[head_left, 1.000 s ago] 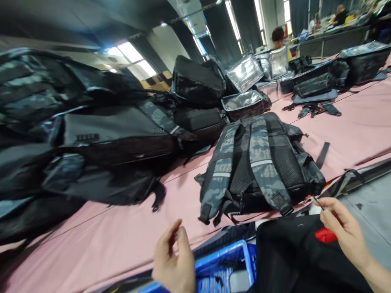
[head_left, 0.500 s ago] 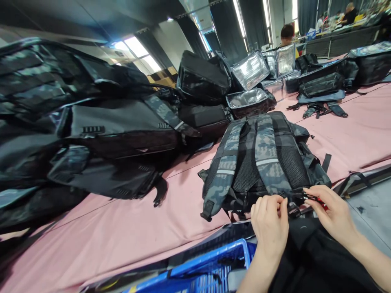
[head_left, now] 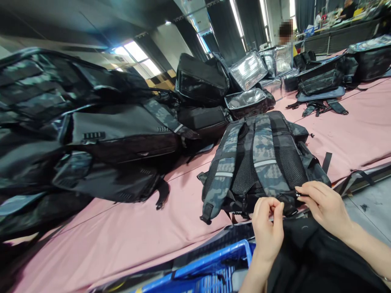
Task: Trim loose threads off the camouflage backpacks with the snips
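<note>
A grey camouflage backpack (head_left: 262, 158) lies strap side up on the pink table (head_left: 128, 232), its bottom edge toward me. My left hand (head_left: 268, 228) is at that bottom edge with thumb and fingers pinched together on a small part of the bag that I cannot make out. My right hand (head_left: 324, 203) is just to the right, fingers closed on the backpack's lower right corner, near a strap end. A black cloth (head_left: 308, 260) lies under both wrists.
A heap of dark backpacks (head_left: 91, 134) fills the left of the table. Open silver-lined bags (head_left: 247, 97) and more black bags (head_left: 320, 81) lie farther back. A blue plastic crate (head_left: 214, 268) sits below the table edge. A person stands at the far end (head_left: 287, 36).
Both hands came up from in front of me to the backpack's bottom edge. The small red thing seen by my right hand earlier is out of sight now.
</note>
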`<state>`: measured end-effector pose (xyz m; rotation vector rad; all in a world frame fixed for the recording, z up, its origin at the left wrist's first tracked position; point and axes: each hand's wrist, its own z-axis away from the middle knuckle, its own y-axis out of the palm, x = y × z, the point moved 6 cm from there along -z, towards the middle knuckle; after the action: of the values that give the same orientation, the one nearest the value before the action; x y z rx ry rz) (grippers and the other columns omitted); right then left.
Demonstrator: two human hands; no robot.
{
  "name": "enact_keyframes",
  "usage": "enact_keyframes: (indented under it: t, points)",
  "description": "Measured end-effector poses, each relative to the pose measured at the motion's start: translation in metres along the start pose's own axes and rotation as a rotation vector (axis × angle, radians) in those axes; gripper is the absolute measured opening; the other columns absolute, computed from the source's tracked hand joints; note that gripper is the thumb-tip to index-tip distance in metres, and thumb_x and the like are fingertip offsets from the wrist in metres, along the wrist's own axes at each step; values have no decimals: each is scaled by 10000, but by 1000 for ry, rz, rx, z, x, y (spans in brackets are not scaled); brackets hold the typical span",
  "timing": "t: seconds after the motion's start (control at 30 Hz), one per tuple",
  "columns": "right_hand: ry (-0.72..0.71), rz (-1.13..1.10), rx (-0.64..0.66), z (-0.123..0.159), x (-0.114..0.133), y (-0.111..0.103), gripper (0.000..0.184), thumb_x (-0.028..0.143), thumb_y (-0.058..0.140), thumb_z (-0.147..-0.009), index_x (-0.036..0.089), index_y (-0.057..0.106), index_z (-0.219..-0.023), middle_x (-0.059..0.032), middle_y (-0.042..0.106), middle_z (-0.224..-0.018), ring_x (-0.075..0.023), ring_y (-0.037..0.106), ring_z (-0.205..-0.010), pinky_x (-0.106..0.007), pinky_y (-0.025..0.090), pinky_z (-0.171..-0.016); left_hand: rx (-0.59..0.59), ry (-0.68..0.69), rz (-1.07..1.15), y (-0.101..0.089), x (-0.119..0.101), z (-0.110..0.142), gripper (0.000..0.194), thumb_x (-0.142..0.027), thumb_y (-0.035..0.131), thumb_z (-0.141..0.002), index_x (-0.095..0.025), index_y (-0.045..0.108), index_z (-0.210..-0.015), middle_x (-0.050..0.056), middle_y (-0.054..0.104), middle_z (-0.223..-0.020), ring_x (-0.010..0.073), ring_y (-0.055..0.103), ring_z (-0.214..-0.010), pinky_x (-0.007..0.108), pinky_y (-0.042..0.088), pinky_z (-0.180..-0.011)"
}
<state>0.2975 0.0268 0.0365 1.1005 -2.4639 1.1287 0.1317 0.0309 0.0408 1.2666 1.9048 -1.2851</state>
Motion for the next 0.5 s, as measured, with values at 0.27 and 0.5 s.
enact_keyframes:
  t: [0.27,0.5]
  points:
    - [471,-383,7,27,-30,1,198,264,504,-876,209,536,-1064,-32,576,-1007,-129,556,-917,-216,466,-781,235,445,-138,-22,-21,1,278,-196,486,-835,-140,557,-1098,134,581,-1093,229,515,-1050,435,383,-929]
    - [568,-489,-47,35,-27,5,225,313,513,-869,200,551,-1059,-39,589,-1011,-135,560,-922,-216,478,-790,69,566,-344,-5,-19,-10,342,-71,477,-775,-178,578,-1083,76,609,-1013,180,544,-1024,345,423,-924]
